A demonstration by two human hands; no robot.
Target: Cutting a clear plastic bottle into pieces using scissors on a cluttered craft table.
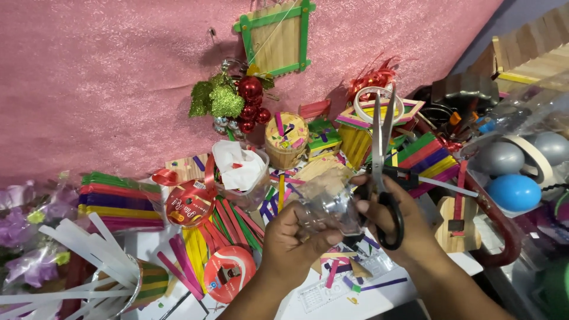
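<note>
My left hand (pixel 290 240) grips a clear plastic piece (pixel 329 204), like a cut bottle part, above the cluttered table. My right hand (pixel 388 216) holds black-handled scissors (pixel 382 127) with fingers through the loops; the blades point up and away and stand slightly apart. Both hands meet just above a clear ruler (pixel 332 287) and scattered coloured stick bits.
Coloured craft sticks (pixel 118 201) lie in bundles at left, red ribbon spools (pixel 228 272) at centre-left, a small stick barrel (pixel 285 139) and a cup with white paper (pixel 240 172) behind. A wooden stick frame (pixel 275 38) and red baubles (pixel 249 101) hang on the pink wall. Blue and grey balls (pixel 512 178) sit at right.
</note>
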